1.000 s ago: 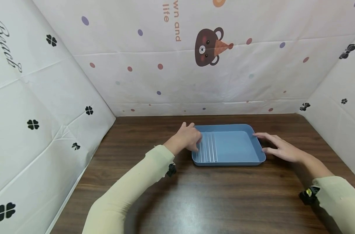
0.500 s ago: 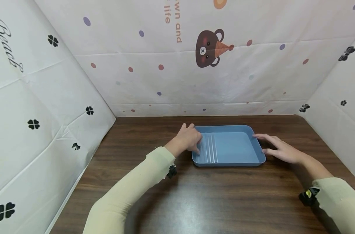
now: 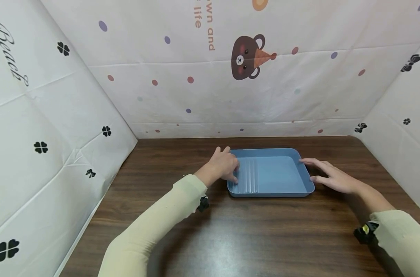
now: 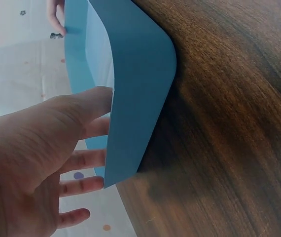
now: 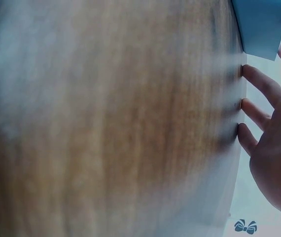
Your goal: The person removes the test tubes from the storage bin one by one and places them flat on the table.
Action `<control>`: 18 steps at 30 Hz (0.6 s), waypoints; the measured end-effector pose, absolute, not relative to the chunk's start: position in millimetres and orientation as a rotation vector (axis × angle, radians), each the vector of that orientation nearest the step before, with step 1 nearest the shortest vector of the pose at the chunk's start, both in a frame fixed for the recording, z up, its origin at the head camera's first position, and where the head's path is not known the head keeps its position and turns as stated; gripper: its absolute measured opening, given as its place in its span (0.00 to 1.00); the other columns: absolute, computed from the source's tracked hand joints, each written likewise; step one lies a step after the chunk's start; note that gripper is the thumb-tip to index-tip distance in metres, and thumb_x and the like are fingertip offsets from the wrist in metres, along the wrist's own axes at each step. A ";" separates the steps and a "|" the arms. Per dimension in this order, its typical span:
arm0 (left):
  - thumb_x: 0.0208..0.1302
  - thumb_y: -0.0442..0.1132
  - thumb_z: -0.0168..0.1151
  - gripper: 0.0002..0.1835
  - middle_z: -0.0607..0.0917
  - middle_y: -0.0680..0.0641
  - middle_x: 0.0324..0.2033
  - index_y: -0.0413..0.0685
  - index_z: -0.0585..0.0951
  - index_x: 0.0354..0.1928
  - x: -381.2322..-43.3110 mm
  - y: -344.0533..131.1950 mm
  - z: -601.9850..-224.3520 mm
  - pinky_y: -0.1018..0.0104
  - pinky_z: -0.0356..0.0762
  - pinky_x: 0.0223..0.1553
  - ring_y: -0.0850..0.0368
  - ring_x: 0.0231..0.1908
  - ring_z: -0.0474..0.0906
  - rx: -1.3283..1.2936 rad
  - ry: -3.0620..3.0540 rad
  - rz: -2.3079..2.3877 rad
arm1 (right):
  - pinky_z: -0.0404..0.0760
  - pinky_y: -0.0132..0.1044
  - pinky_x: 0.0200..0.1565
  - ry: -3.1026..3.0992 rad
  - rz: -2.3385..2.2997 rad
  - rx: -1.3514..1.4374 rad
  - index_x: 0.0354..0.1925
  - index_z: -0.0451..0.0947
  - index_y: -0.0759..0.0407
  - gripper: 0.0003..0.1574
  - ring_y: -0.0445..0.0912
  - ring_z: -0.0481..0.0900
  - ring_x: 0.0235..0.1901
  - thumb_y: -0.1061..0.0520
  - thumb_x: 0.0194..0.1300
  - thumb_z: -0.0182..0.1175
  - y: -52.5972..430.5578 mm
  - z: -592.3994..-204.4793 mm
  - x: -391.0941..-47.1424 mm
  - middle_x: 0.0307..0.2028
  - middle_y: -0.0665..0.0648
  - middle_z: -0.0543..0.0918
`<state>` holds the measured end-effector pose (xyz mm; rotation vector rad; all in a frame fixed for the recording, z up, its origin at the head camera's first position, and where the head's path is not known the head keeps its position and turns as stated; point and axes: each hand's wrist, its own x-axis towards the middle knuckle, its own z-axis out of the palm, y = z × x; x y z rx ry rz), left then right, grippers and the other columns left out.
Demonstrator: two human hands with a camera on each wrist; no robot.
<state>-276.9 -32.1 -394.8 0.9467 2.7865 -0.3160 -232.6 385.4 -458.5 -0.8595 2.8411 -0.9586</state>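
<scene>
Unclenched, both of the person's two hands lie against one blue rectangular plastic tray [image 3: 282,173] rather than clasping it. Left hand [image 3: 221,164]: four fingers [image 4: 83,159] spread loosely, thumb [image 4: 96,98] at the rim of the tray's left end, the index and middle tips hidden from the wrist camera behind the wall. Right hand [image 3: 329,177]: index fingertip and thumb touch the opposite end, while the other three fingers fan out just beside it.

One wood-grain table [image 3: 210,231] bears the tray, which sits toward the back, right of centre, its long side running left to right. Several pale parallel strips [image 3: 250,176] cross the tray's left part; they are too faint to count surely, and I cannot tell ridges from rods.

Two pale green sleeves [image 3: 161,215] cover the forearms, with two black wrist devices [image 3: 365,232]. Behind stands one white dotted sheet [image 3: 154,100] with one sideways bear print [image 3: 243,57]; four clover prints [image 3: 40,147] mark the left sheet [image 3: 22,119].
</scene>
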 end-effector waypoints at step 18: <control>0.69 0.67 0.76 0.27 0.92 0.55 0.64 0.67 0.90 0.65 -280.8 -32.4 -405.5 0.40 0.67 0.75 0.50 0.66 0.71 0.942 2.774 -0.277 | 0.59 0.15 0.61 2.822 -0.983 -0.880 0.84 0.68 0.53 0.38 0.09 0.56 0.69 0.59 0.82 0.64 385.7 -460.2 -234.2 0.79 0.70 0.77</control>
